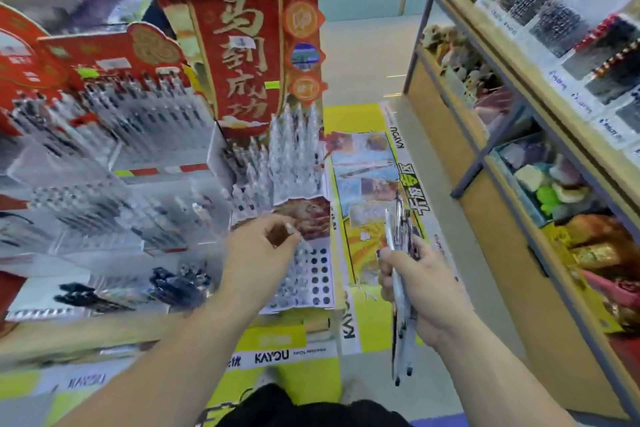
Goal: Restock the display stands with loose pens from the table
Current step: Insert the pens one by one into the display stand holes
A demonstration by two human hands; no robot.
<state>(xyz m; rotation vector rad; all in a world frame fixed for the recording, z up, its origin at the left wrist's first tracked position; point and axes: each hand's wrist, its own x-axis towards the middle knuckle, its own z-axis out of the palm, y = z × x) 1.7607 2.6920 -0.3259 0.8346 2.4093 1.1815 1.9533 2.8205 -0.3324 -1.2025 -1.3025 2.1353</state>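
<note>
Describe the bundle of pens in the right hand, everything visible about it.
The bundle of pens is several slim pens that look like pale, clear plastic with dark printing and dark tips. They lie roughly parallel, near upright, tilted slightly. The right hand is closed around their middle, so they stick out above the fingers and well below the palm, tips pointing down. They hang in the air beside the perforated display stand, touching nothing but the hand. Blur hides the exact count and any lettering.

two bare forearms, no sleeves, watch or rings visible. left hand and right hand ungloved. dark nail polish on right thumb. black garment at bottom edge.
</note>
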